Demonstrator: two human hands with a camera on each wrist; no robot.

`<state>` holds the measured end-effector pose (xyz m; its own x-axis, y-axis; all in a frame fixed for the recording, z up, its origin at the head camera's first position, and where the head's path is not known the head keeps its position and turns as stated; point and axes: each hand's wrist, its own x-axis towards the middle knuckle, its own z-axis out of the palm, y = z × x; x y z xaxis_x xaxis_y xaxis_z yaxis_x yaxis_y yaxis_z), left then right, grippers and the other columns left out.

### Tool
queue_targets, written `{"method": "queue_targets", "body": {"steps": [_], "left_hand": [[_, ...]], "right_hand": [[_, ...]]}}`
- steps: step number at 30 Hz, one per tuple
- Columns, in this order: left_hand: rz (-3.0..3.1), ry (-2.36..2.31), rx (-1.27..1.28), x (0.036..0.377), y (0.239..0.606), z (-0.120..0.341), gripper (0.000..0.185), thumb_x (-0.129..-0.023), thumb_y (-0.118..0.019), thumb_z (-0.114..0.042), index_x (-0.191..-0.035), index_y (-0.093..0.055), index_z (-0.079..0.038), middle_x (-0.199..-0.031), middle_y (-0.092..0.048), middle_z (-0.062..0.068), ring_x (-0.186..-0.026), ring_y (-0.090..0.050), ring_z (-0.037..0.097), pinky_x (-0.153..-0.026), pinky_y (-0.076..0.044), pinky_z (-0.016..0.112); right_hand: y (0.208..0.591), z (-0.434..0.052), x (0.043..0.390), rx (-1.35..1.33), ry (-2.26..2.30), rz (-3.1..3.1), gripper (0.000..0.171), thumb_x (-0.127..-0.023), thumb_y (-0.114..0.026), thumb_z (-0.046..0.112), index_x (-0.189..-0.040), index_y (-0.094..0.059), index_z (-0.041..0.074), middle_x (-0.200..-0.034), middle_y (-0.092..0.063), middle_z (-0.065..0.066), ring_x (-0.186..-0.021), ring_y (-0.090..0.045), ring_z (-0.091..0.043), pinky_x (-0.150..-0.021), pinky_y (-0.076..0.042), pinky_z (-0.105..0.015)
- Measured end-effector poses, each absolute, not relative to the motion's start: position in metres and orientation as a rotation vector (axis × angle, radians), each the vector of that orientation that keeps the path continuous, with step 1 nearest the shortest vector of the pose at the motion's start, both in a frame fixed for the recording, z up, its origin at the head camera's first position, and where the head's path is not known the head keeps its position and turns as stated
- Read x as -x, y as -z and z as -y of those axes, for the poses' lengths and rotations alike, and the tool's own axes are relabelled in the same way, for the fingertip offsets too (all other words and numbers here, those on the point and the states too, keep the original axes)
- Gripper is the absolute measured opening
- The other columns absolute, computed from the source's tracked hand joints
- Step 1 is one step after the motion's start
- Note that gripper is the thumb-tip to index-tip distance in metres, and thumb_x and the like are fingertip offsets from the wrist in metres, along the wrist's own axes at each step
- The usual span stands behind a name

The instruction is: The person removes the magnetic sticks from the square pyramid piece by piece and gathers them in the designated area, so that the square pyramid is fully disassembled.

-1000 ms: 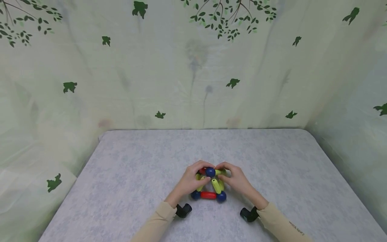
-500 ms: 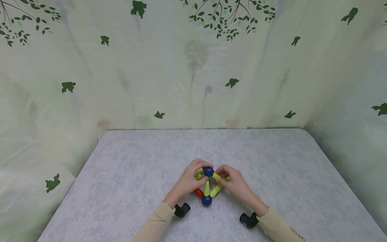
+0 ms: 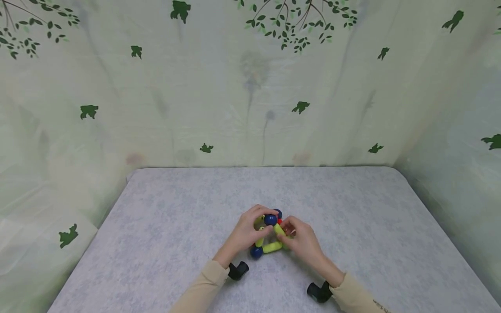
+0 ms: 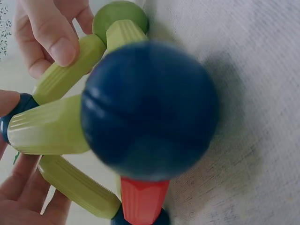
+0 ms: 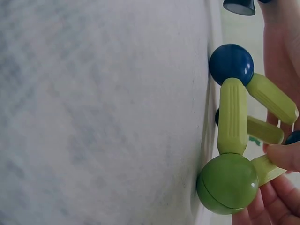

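A small frame of yellow-green rods (image 3: 272, 247), blue balls (image 3: 256, 252) and a red rod stands on the grey table (image 3: 172, 226), held between both hands. My left hand (image 3: 263, 222) grips its left side near the top blue ball (image 3: 270, 220). My right hand (image 3: 285, 230) pinches a rod on the right side. The left wrist view is filled by a blue ball (image 4: 150, 110), with a red rod (image 4: 143, 201) below it and a green ball (image 4: 119, 16) above. The right wrist view shows a green ball (image 5: 228, 183) joined by a rod (image 5: 233, 117) to a blue ball (image 5: 231, 63).
Pale curtains printed with green leaves (image 3: 250, 87) close in the table at the back and both sides. Black wrist cameras (image 3: 237, 270) (image 3: 318, 292) sit under both beige sleeves. The table's rounded far corners lie near the curtain.
Both hands have turned the frame on the table: the red rod that lay along the front has swung to the back, and a yellow-green rod now lies in front. The right wrist has drawn back.
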<state>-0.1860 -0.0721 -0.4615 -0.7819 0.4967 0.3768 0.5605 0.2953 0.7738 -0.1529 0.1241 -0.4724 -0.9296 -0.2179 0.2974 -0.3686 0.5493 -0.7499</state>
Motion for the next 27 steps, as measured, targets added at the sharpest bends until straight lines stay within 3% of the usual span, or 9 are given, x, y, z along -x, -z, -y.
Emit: {"method": "queue_targets", "body": {"steps": [9,16,23,27], "left_hand": [[2.410,1.613,1.053,0.183,0.453,0.071,0.033,-0.088,-0.068,-0.003,-0.121,-0.062,-0.002,-0.115,-0.062,0.010,-0.102,-0.058,0.025,-0.075,-0.052,0.046],[2.300,1.582,1.227,0.171,0.430,0.070,0.030,-0.083,-0.068,0.007,-0.113,-0.062,0.004,-0.108,-0.062,0.021,-0.099,-0.060,0.032,-0.078,-0.049,0.054],[2.264,1.540,1.279,0.173,0.432,0.069,0.030,-0.082,-0.069,0.008,-0.111,-0.062,0.004,-0.103,-0.062,0.018,-0.080,-0.056,0.033,-0.051,-0.048,0.040],[2.272,1.532,1.288,0.173,0.432,0.068,0.030,-0.082,-0.069,0.008,-0.110,-0.062,0.004,-0.102,-0.063,0.018,-0.087,-0.060,0.032,-0.067,-0.052,0.045]], "right_hand": [[0.467,-0.125,0.140,-0.532,-1.353,2.660,0.023,-0.077,-0.078,0.003,-0.089,-0.061,0.013,-0.082,-0.060,0.007,-0.073,-0.059,-0.009,-0.065,-0.052,-0.026],[0.465,-0.139,0.149,-0.520,-1.626,2.660,0.015,-0.085,-0.066,0.000,-0.099,-0.062,0.007,-0.092,-0.063,0.000,-0.083,-0.061,-0.016,-0.074,-0.052,-0.029],[0.469,-0.147,0.176,-0.522,-1.595,2.580,0.025,-0.083,-0.070,-0.003,-0.106,-0.064,0.006,-0.104,-0.064,-0.005,-0.102,-0.058,-0.027,-0.092,-0.044,-0.049],[0.474,-0.148,0.186,-0.610,-1.600,2.622,0.026,-0.084,-0.071,0.002,-0.109,-0.064,0.006,-0.108,-0.064,-0.006,-0.107,-0.057,-0.030,-0.096,-0.040,-0.053]]}}
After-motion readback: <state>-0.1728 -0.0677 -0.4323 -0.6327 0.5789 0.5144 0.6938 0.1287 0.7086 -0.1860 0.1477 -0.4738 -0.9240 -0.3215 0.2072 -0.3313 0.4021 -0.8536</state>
